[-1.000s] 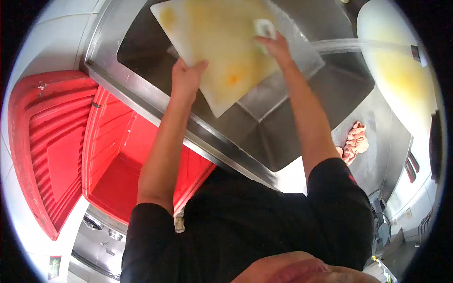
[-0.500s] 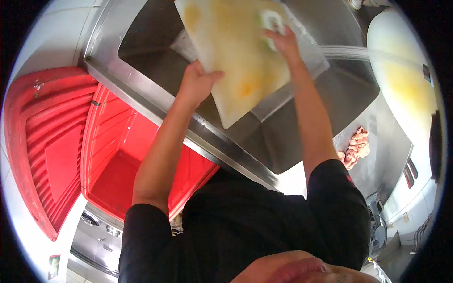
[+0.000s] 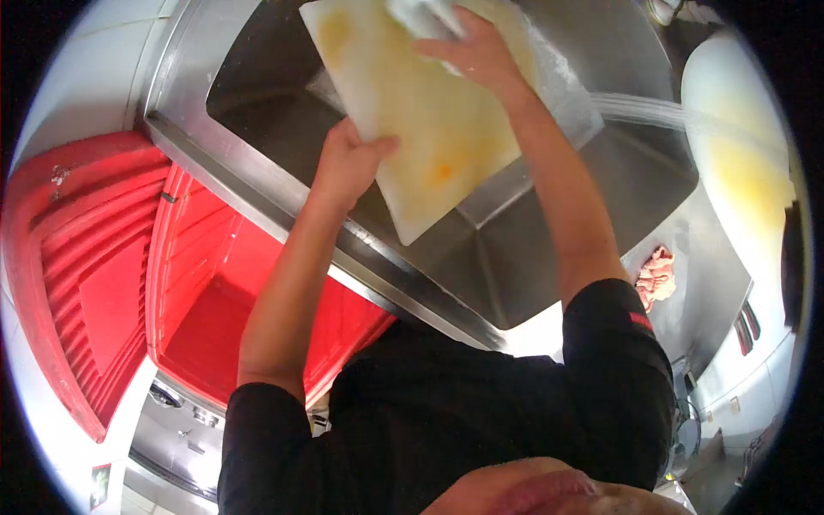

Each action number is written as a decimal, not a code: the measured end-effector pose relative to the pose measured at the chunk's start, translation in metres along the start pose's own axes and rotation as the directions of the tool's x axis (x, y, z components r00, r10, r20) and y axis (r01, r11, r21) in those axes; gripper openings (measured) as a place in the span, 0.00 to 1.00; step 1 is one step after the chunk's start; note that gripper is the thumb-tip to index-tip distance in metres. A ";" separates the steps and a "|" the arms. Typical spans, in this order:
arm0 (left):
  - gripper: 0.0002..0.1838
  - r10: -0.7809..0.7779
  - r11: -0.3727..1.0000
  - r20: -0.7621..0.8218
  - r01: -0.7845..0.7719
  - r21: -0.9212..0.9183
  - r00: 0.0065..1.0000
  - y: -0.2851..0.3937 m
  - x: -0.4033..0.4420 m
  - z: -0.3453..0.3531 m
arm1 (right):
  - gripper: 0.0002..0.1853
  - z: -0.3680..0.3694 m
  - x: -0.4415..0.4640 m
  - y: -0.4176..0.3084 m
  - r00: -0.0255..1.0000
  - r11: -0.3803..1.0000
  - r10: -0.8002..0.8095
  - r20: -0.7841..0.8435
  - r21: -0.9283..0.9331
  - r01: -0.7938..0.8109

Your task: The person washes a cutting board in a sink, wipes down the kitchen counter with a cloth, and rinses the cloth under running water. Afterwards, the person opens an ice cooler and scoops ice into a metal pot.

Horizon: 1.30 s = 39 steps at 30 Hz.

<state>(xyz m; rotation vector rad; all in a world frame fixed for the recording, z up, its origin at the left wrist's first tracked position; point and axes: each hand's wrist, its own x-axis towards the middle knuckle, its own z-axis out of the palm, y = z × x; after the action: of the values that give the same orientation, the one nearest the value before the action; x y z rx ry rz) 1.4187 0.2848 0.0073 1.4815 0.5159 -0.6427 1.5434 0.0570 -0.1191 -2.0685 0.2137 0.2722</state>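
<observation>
We hold the cutting board point(image 3: 421, 120) over the sink point(image 3: 592, 206). Yellow patches point(image 3: 336, 36) and an orange stain point(image 3: 444, 172) mark its face, so we judge the wiping unfinished. Our left hand point(image 3: 350, 163) clasps the board's left edge, thumb on top; our right hand point(image 3: 479, 51) grasps a blurred white pad point(image 3: 418, 15) at the board's far end. Both arms point(image 3: 562, 184) extend forward. At right, a water stream point(image 3: 639, 110) runs near a second stained board point(image 3: 730, 129).

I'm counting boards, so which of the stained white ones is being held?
The board over the sink, its edge in the left hand; the other board, at far right, is untouched.
</observation>
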 end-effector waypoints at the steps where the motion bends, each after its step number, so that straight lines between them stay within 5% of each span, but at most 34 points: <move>1: 0.16 -0.011 1.000 -0.005 0.011 0.015 1.000 -0.001 -0.003 0.001 | 0.35 0.005 -0.001 -0.011 0.999 0.999 -0.030 0.025 0.025 0.029; 5: 0.17 0.041 0.999 -0.010 -0.041 0.013 0.999 0.001 -0.001 -0.005 | 0.37 -0.039 0.069 0.110 0.955 0.963 0.251 -0.159 -0.058 -0.263; 9: 0.17 0.049 0.981 -0.022 -0.044 0.191 0.999 0.000 0.003 -0.004 | 0.38 -0.065 0.076 0.117 0.952 0.938 0.247 -0.178 -0.202 -0.281; 12: 0.17 0.074 0.997 -0.127 -0.077 -0.024 0.989 0.002 0.004 0.003 | 0.38 -0.067 0.080 0.181 0.925 0.902 0.337 -0.178 -0.222 -0.371; 16: 0.19 0.116 0.989 -0.138 -0.127 -0.075 0.984 0.002 0.009 0.003 | 0.35 -0.051 0.054 0.107 0.983 0.982 0.183 0.015 0.045 -0.183; 20: 0.20 0.074 0.993 -0.074 -0.080 -0.084 0.995 0.003 0.002 0.001 | 0.30 -0.022 -0.015 -0.053 0.997 0.994 -0.019 0.077 -0.108 0.027; 22: 0.21 0.063 0.995 -0.070 -0.069 -0.078 0.996 0.003 0.000 -0.003 | 0.32 -0.015 0.013 0.000 0.982 0.949 0.092 0.166 0.284 -0.137; 23: 0.22 0.062 0.995 -0.077 -0.067 -0.071 0.995 -0.001 0.001 -0.005 | 0.34 -0.054 0.034 0.034 0.920 0.815 -0.032 0.390 0.544 -0.202; 25: 0.22 0.076 0.995 -0.078 -0.080 -0.062 0.994 0.000 0.004 -0.003 | 0.36 -0.084 0.048 0.052 0.858 0.734 -0.193 0.475 0.651 -0.195; 28: 0.22 0.072 0.995 -0.063 -0.077 -0.067 0.995 -0.005 0.003 -0.001 | 0.33 -0.040 0.043 0.015 0.951 0.961 -0.170 0.259 0.258 0.102; 30: 0.22 0.066 0.996 -0.061 -0.069 -0.062 0.996 -0.002 0.005 -0.004 | 0.31 -0.005 0.045 -0.010 0.965 0.968 -0.232 0.121 -0.072 0.241; 33: 0.21 0.061 0.998 -0.092 -0.062 -0.004 0.994 -0.004 0.004 -0.005 | 0.38 -0.009 0.068 0.020 0.996 0.987 -0.065 -0.064 -0.149 0.055; 36: 0.21 0.050 0.998 -0.097 -0.048 0.029 0.994 0.005 0.001 -0.002 | 0.36 -0.033 0.144 0.134 0.979 0.972 0.198 0.042 -0.138 -0.190; 37: 0.21 0.043 0.999 -0.084 -0.043 -0.002 0.996 0.003 0.001 -0.002 | 0.35 -0.058 0.130 0.112 0.978 0.939 0.205 -0.033 -0.277 -0.206; 39: 0.21 0.035 0.996 -0.068 -0.040 -0.076 0.997 0.000 0.006 -0.003 | 0.34 -0.034 0.076 -0.064 0.828 0.827 0.560 -0.009 -0.058 -0.560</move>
<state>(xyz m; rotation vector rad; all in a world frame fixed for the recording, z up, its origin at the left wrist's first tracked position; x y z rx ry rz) 1.4231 0.2877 0.0031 1.4401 0.5574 -0.5392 1.6369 0.0555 -0.0707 -2.0189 0.8260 0.6517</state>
